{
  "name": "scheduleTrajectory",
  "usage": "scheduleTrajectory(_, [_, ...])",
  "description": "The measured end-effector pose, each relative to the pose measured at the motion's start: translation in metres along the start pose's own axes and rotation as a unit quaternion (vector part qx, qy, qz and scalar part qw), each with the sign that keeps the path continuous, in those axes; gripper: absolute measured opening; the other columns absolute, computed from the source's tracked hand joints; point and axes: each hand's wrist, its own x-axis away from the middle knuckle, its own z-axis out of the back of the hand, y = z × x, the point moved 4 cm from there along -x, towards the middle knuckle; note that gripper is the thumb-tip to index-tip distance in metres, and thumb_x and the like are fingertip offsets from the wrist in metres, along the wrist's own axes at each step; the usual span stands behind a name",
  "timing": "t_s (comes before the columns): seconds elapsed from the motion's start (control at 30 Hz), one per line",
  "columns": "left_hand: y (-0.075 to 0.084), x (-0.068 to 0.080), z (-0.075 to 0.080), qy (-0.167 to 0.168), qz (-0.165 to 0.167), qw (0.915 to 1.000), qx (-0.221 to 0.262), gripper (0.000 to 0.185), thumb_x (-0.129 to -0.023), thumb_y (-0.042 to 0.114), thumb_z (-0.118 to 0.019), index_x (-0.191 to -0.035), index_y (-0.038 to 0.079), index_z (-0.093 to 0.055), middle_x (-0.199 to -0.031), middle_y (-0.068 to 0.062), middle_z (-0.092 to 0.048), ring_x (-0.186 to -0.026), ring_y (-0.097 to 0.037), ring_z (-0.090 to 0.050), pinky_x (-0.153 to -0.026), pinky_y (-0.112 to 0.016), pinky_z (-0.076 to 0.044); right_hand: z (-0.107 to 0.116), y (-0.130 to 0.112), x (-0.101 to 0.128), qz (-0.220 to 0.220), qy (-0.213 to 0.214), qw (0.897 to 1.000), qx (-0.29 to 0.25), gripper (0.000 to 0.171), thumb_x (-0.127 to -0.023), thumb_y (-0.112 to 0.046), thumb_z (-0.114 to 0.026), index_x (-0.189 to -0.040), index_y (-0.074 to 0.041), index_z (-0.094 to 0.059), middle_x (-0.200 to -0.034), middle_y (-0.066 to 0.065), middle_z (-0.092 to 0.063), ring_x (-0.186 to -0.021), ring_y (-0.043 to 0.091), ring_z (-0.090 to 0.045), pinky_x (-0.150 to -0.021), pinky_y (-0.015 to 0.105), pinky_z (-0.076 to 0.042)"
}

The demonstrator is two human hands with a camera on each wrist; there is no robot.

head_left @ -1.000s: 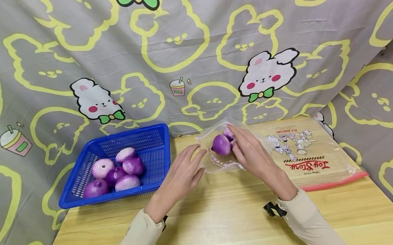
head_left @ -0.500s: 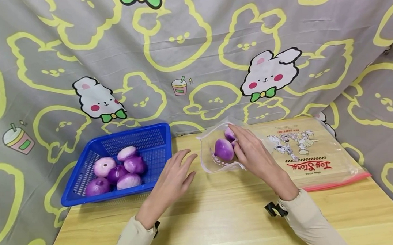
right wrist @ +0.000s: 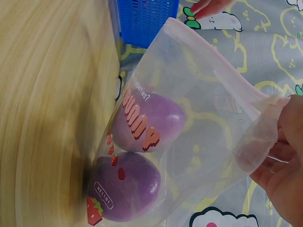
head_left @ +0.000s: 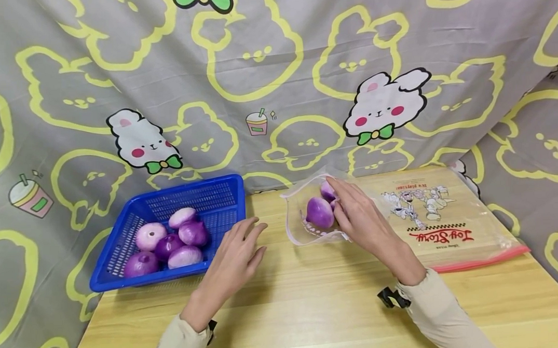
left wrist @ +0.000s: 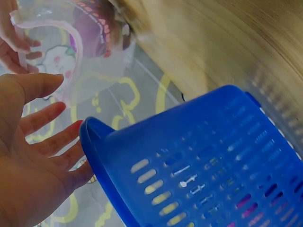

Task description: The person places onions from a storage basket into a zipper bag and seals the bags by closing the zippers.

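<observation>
My right hand grips the rim of a clear zip bag, whose mouth gapes toward the left. Inside lie purple onions; two show plainly in the right wrist view, and fingers partly cover others in the head view. My left hand holds nothing. Its fingers are spread, over the right side of a blue plastic basket in the head view. From the left wrist, the fingertips appear close to the basket's rim; contact cannot be told. Several purple onions lie in the basket.
A larger clear bag with a red-pink zip edge and Toy Story print lies flat at the right. Behind the wooden table hangs a grey patterned cloth. Dark camera mounts sit on both wrists.
My left hand has moved away from the bag's mouth, leftward to the basket. One onion has settled slightly lower in the bag. The right hand keeps its grip.
</observation>
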Motion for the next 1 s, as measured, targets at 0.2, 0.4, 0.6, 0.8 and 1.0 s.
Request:
scheduleTrajectory(0.2, [-0.008,0.006,0.004,0.003,0.012,0.9999,0.008,0.047,-0.087,0.014,-0.076,-0.129,0.006,-0.058,-0.13,-0.017,-0.057,-0.121,-0.035,-0.054,-0.097,-0.052,-0.047,0.0,0.0,0.001,0.001,0.002,1.0,0.002,0.054,-0.094,-0.001,-0.058,-0.146,0.002,-0.045,-0.146,0.021,-0.05,-0.132,0.034,-0.05,-0.109,0.047,-0.041])
scheduleTrajectory(0.4, [-0.02,0.013,0.01,0.007,0.031,0.9995,0.005,0.043,-0.087,0.014,-0.076,-0.126,0.004,-0.061,-0.128,-0.018,-0.059,-0.12,-0.035,-0.055,-0.098,-0.052,-0.046,0.001,0.0,0.001,0.0,0.002,1.0,0.002,0.054,-0.094,-0.001,-0.058,-0.146,0.002,-0.045,-0.146,0.021,-0.049,-0.132,0.034,-0.05,-0.109,0.047,-0.041])
scheduleTrajectory(0.6, [-0.035,0.019,0.017,0.008,0.036,0.9993,-0.001,0.038,-0.087,0.014,-0.075,-0.122,0.002,-0.064,-0.125,-0.019,-0.06,-0.116,-0.036,-0.057,-0.1,-0.05,-0.046,0.0,0.0,0.0,-0.001,-0.001,1.0,0.0,0.054,-0.094,-0.001,-0.058,-0.146,0.002,-0.044,-0.147,0.02,-0.049,-0.133,0.034,-0.049,-0.109,0.047,-0.041])
scheduleTrajectory(0.8, [-0.053,0.025,0.025,0.019,0.052,0.9985,-0.003,0.034,-0.088,0.012,-0.074,-0.117,0.0,-0.065,-0.121,-0.021,-0.062,-0.114,-0.037,-0.058,-0.1,-0.05,-0.046,-0.001,-0.001,0.0,0.0,-0.001,1.0,-0.001,0.056,-0.092,0.002,-0.062,-0.146,0.002,-0.045,-0.144,0.022,-0.05,-0.132,0.035,-0.05,-0.108,0.049,-0.041])
scheduleTrajectory(1.0, [-0.069,0.032,0.03,-0.007,0.101,0.9946,0.025,0.029,-0.091,0.016,-0.072,-0.115,0.0,-0.066,-0.119,-0.019,-0.063,-0.115,-0.036,-0.059,-0.097,-0.052,-0.049,-0.002,-0.001,0.001,0.001,-0.003,1.0,-0.002,0.056,-0.092,0.003,-0.061,-0.145,0.003,-0.045,-0.145,0.022,-0.05,-0.132,0.036,-0.05,-0.108,0.049,-0.041])
